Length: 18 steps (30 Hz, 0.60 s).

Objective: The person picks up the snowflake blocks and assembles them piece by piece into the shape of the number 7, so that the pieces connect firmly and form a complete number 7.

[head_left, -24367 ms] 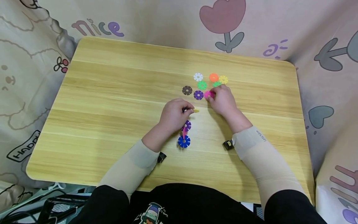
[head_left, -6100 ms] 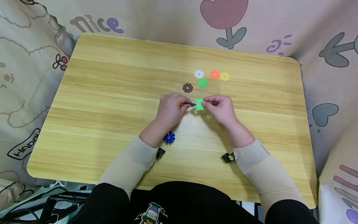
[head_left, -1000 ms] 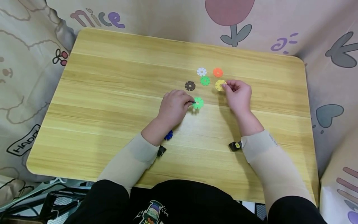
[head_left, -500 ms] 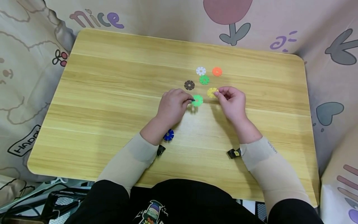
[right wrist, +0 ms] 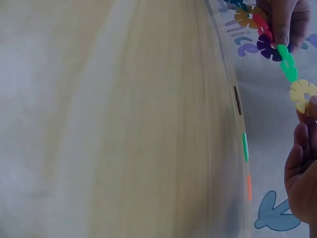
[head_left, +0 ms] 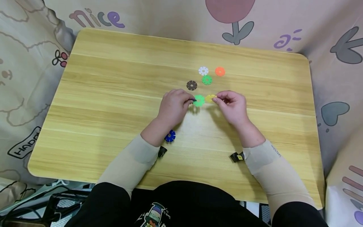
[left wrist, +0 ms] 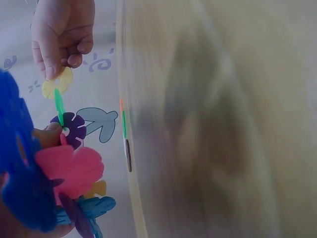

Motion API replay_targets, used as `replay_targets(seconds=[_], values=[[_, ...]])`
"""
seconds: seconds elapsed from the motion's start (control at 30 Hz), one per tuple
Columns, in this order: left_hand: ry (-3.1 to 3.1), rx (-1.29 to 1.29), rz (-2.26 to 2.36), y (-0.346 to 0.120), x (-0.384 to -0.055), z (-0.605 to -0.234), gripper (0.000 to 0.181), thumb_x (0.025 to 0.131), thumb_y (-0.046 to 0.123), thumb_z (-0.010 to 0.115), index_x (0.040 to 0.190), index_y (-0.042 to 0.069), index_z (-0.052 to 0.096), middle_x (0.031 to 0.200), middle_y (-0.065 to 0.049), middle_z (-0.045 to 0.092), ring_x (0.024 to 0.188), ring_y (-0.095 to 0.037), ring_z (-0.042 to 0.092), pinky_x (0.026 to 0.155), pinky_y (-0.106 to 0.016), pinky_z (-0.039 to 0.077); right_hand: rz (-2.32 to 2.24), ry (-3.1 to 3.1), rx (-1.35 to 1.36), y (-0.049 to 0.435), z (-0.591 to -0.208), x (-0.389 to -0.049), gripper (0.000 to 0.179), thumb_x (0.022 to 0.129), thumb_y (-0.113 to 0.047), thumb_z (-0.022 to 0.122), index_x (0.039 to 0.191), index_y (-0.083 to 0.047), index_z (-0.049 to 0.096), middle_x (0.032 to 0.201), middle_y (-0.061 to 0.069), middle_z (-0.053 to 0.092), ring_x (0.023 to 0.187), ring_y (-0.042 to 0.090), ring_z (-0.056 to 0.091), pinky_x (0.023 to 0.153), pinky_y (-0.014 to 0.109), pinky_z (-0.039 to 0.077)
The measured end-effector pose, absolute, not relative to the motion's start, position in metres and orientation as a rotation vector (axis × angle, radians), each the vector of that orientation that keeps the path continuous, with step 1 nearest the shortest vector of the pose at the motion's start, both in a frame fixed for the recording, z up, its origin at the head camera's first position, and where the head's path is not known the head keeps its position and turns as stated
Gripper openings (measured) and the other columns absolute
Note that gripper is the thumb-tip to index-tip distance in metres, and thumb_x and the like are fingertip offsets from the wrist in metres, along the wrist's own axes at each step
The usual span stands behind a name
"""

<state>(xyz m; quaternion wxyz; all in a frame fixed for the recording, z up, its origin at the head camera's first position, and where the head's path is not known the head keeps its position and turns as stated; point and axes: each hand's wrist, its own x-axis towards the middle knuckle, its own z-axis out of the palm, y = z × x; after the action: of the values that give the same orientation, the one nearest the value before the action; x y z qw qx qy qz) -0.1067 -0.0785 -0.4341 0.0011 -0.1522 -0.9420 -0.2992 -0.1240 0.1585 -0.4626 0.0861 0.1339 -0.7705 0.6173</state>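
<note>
My left hand (head_left: pixel 175 105) pinches a purple notched snowflake disc (left wrist: pixel 75 130), part of a linked chain. Slotted onto that disc, a bright green disc (head_left: pixel 199 101) points toward my right hand (head_left: pixel 233 105). Between right thumb and fingers is a yellow disc (head_left: pixel 210 98), its edge right at the green disc's outer rim. The left wrist view shows more of the chain close up: a pink disc (left wrist: pixel 74 168), light blue discs (left wrist: pixel 94 206) and a large-looking dark blue one (left wrist: pixel 25 163). In the head view the left forearm hides most of the chain; the dark blue end shows below it.
Loose discs lie on the wooden table (head_left: pixel 113 94) beyond the hands: white (head_left: pixel 203 71), orange (head_left: pixel 219 71), green (head_left: pixel 207 79) and dark brown (head_left: pixel 191 85). A printed curtain (head_left: pixel 164 19) hangs behind the table's far edge.
The right hand has brought the yellow disc from beside the loose discs leftward and nearer, up to the green disc, and turned it flatter. The left hand has stayed almost in place.
</note>
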Motion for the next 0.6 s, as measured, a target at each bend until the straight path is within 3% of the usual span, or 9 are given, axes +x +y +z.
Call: replay_targets(seconds=[0.2,0.6], values=[[-2.954,-0.473,-0.948,-0.0784,-0.1065,-0.4344,0.016,0.106,0.022,0.067,0.111,0.016,0.082,0.113,0.0,0.075,0.108,-0.025,0.065,0.092,-0.045,0.046,1.829,-2.296,0.442,0.1575,-0.4642,-0.1241,0.007,0.086,0.017,0.078,0.09,0.013,0.073,0.083,0.021,0.074,0.069,0.005,0.061,0.065,0.019,0.051],[-2.93,-0.477,-0.977,-0.0771,-0.1065,-0.4353,0.015,0.104,0.023,0.07,0.109,0.016,0.082,0.112,0.0,0.075,0.107,-0.025,0.066,0.092,-0.045,0.046,1.8,-2.327,0.453,0.1552,-0.4648,-0.1221,0.006,0.087,0.015,0.078,0.09,0.011,0.074,0.084,0.023,0.073,0.07,0.006,0.062,0.066,0.02,0.052]])
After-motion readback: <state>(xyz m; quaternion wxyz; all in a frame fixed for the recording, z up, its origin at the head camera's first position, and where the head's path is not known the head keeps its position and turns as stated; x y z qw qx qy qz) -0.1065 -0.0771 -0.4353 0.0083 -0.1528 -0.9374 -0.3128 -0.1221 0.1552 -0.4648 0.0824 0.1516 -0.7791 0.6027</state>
